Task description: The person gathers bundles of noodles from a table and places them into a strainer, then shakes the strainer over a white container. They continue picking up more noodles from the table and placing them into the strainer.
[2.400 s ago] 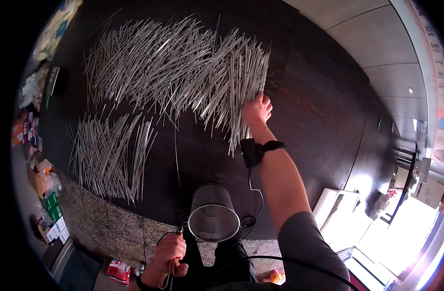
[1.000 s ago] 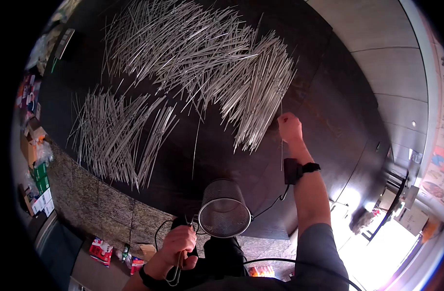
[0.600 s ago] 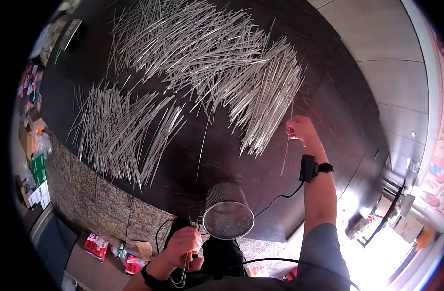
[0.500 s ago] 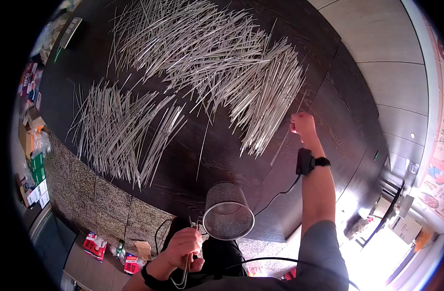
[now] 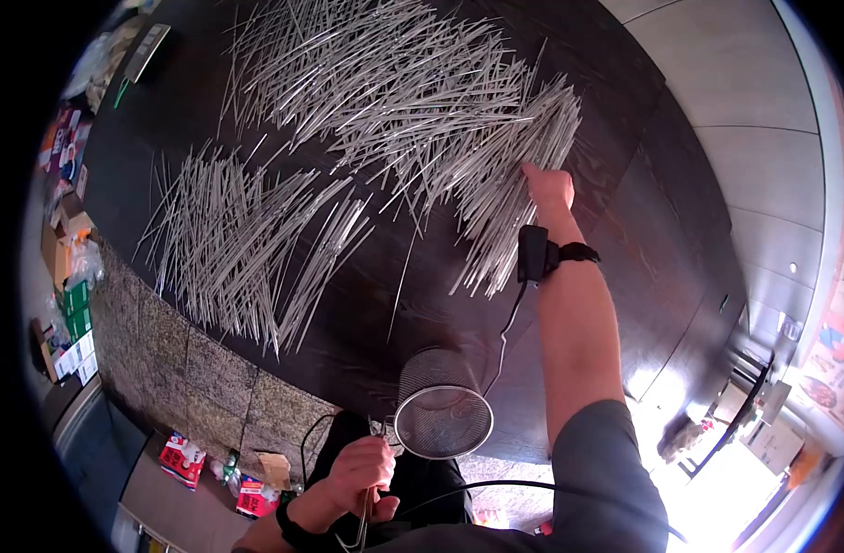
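Observation:
My left hand (image 5: 361, 472) is closed around the metal wire handle of a strainer basket (image 5: 440, 392). The basket is a mesh cylinder, its round rim turned toward me, at the table's near edge. My right hand (image 5: 552, 189) is at the right edge of a large pile of thin skewers (image 5: 422, 97), fingers curled and touching or just over it. Whether a skewer is between those fingers is hidden. A smaller heap of skewers (image 5: 228, 235) lies to the left, and one loose skewer (image 5: 404, 286) lies between the heaps.
The dark wooden table (image 5: 662, 249) has a curved edge. A black box (image 5: 533, 253) is strapped to my right wrist, with a cable running down past the basket. At far left sits a small flat device (image 5: 147, 53). Red packets (image 5: 182, 459) are below the table.
My right hand has moved left and away from me onto the pile. The separate skewer seen at that hand earlier no longer shows apart. My left hand still grips the strainer basket's handle.

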Demonstrator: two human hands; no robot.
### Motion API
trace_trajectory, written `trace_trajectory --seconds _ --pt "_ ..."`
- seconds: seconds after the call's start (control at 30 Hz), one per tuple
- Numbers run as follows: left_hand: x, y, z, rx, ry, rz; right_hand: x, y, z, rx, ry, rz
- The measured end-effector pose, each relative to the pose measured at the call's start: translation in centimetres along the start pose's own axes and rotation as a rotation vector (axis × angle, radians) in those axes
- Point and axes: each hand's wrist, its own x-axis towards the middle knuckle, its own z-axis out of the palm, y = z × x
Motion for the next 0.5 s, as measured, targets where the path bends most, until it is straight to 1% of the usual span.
trace_trajectory --seconds 0.03,0.07,0.13,0.17,0.2,0.27,0.3,0.33,0.37,0.4,0.47,0.5 --pt "0.0 0.1 -0.1 -0.012 0.026 0.005 0.5 0.2 0.9 0.002 0.077 -0.009" --pt "-0.1 0.2 -0.2 -0.023 0.050 0.009 1.1 0.6 1.6 0.002 0.074 -0.010" --pt "-0.4 0.3 -0.5 -0.010 0.069 0.025 0.7 -0.4 1.8 0.007 0.170 -0.008" --pt "-0.4 0.4 -0.9 0.001 0.056 0.027 0.6 0.0 0.6 0.112 -0.012 0.013" --pt "-0.7 0.5 -1.0 0.005 0.049 0.024 1.5 0.7 1.4 0.109 -0.019 0.015" --pt "-1.0 0.5 -1.3 0.015 0.061 0.027 3.4 2.0 2.9 0.023 0.101 -0.055" --pt "-0.8 0.5 -1.7 0.018 0.047 0.040 4.1 1.8 4.0 -0.299 0.224 0.034" --pt "-1.3 0.0 -1.6 0.031 0.063 0.093 5.3 1.8 4.7 -0.530 0.228 0.035" --pt "-0.9 0.3 -1.8 0.048 0.081 0.090 4.0 1.6 3.7 -0.385 0.106 0.002" --pt "-0.4 0.4 -2.1 0.065 0.082 0.098 3.0 1.2 3.0 -0.356 0.041 -0.184" --pt "-0.5 0.4 -2.6 0.047 0.089 0.114 9.3 4.9 6.4 -0.016 0.044 -0.265" --pt "-0.5 0.7 -2.7 0.047 0.100 0.099 8.9 4.5 6.7 -0.005 0.036 -0.278"
